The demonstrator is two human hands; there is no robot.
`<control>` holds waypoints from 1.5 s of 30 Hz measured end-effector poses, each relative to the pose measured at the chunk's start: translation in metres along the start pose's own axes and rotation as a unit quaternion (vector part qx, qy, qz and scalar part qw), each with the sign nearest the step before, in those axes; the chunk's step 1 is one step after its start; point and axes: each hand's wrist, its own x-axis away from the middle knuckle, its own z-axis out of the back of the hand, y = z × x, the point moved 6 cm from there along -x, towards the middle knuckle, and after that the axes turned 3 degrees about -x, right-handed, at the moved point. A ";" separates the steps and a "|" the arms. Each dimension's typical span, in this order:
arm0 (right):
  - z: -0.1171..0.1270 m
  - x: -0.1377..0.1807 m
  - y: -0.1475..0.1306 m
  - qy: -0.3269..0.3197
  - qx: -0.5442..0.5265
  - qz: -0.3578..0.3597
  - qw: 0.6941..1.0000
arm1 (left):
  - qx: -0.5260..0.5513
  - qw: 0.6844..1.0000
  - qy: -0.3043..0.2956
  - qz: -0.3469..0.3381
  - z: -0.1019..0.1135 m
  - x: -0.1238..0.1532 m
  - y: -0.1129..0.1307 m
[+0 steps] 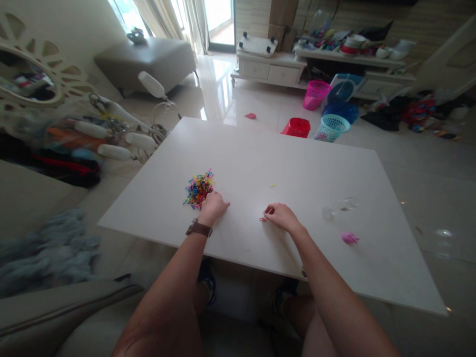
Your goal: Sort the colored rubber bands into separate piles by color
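A pile of small looped pieces that look like coloured paper clips (197, 189) lies on the left part of the white table (238, 158). My left hand (213, 206), with a dark watch on its wrist, reaches the pile's near right edge. Its thumb sticks out to the right, apart from the fingers, whose tips are partly hidden. To the right, my right hand (280, 216) is low over the tabletop with its fingertips drawn together. A red paper clip (262, 219) is right by those fingertips; whether they touch it or pinch something else is too small to tell.
A single yellow piece (273, 185) lies beyond my right hand. Toward the right are a clear bottle (340, 208) on its side and a pink object (349, 238). Past the far edge stand a red bin (297, 128) and a light blue basket (332, 126). A white lamp (139, 140) is at left.
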 end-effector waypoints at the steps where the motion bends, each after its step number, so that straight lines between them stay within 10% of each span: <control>1: 0.002 0.000 -0.002 0.002 0.003 0.002 1.000 | 0.007 1.000 -0.002 -0.002 0.000 -0.003 -0.002; 18: 0.016 0.015 -0.026 0.014 -0.004 0.004 1.000 | 0.142 0.989 0.026 -0.017 0.007 0.003 0.007; 28: 0.017 0.017 -0.045 0.060 -0.144 0.063 0.986 | 0.458 0.880 -0.083 -0.097 0.007 0.027 0.068; 45: 0.011 0.006 -0.048 0.071 -0.189 0.088 0.975 | 0.509 0.847 -0.117 -0.102 0.002 0.032 0.078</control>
